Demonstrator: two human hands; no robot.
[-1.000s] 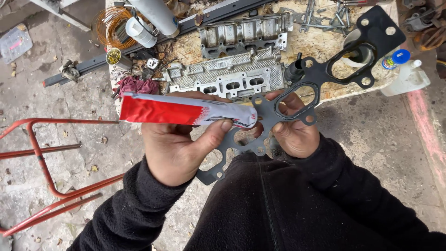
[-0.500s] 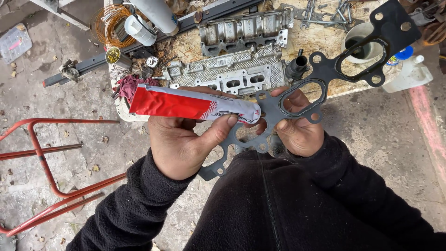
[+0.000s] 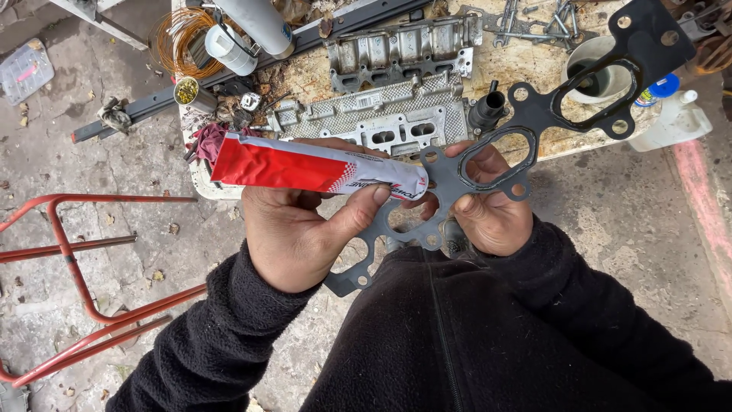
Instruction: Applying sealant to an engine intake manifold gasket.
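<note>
The long, flat, dark grey manifold gasket with oval ports (image 3: 488, 164) hung in front of the person's chest, its upper end over the edge of the cluttered workbench (image 3: 534, 72). The right hand (image 3: 492, 210) was closed on its middle, thumb across one port. The left hand (image 3: 293, 229) was wrapped around a red and silver tube of sealant (image 3: 313, 168), nozzle end at the gasket. A thin, even bead probably needed steady pressure and a firmly supported gasket. Grey cast engine parts (image 3: 381, 114) lay beyond.

A red-and-silver tube (image 3: 316, 168) lies level across a long, dark, many-holed gasket (image 3: 534, 114).
</note>
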